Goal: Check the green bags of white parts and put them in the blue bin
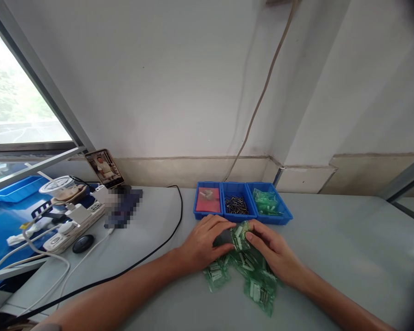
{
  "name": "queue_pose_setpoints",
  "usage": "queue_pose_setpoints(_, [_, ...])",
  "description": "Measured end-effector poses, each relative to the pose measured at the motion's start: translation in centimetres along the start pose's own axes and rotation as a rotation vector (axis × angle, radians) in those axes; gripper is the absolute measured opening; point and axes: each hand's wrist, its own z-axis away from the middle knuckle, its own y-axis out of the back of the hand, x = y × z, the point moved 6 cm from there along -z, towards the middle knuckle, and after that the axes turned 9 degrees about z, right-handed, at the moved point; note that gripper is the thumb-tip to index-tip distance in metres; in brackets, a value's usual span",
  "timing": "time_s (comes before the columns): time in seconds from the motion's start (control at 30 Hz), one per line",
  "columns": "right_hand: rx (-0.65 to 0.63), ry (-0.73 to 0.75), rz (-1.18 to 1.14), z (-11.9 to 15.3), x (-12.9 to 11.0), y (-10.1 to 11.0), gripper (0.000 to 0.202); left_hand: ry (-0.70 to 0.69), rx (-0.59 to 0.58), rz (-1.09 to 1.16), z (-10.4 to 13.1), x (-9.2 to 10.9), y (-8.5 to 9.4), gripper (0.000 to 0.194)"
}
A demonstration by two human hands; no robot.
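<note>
A heap of small green translucent bags [251,276] is spread on the grey table [331,257], directly in front of the person and just short of a row of three blue bins [242,216]. The heap is met from both sides: the left hand [202,243] is laid palm down on its left upper edge, the right hand [272,250] on its right upper edge, and the fingertips of the two are brought near each other over the topmost bag [240,230]. That top bag, together with a dark object [224,237] whose nature cannot be made out, is pinched between the curled fingers of both hands, so neither hand is spread wide; both are narrowed onto the same spot. The heap's long axis is run from the hands down and to the right, towards the near table edge, so most of it is found under and behind the right wrist, and the right hand is the nearer to its bulk. The bags are seen as thin, crinkled and glossy, with white oblong parts showing through the green film, some overlapping, some slid loose at the left edge
</note>
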Motion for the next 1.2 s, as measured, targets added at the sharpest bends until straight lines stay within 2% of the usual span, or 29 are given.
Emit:
queue_pose_setpoints(0.33, [0.004, -0.013, 0.103, -0.1, 0.3, 0.1, 0.040, -0.025, -0.022, -0.013, 0.1, 0.5, -0.2, 0.024])
queue_pose_setpoints(0.6, [0.071, 0.073, 0.270, 0.1, -0.6, 0.5, 0.047, 0.066, -0.053, -0.039, -0.2, 0.7, 0.1, 0.025])
queue_pose_setpoints(0.77, [0.150, 0.083, 0.285, 0.1, -0.7, 1.0, 0.030, 0.050, -0.049, -0.099, -0.1, 0.4, 0.0, 0.033])
queue_pose_setpoints(0.93, [0.117, 0.090, 0.358, 0.0, -0.6, 0.5, 0.019, 0.044, -0.053, -0.090, 0.0, 0.3, -0.2, 0.034])
queue_pose_setpoints(1.1, [0.096, 0.168, 0.448, 0.2, -1.6, 0.1, 0.023, 0.105, -0.050, -0.020, 0.1, 0.4, 0.1, 0.022])
queue_pose_setpoints(1.2, [0.079, 0.171, 0.453, 0.2, -1.6, 0.0, 0.023, 0.089, -0.052, 0.004, 0.1, 0.5, 0.1, 0.021])
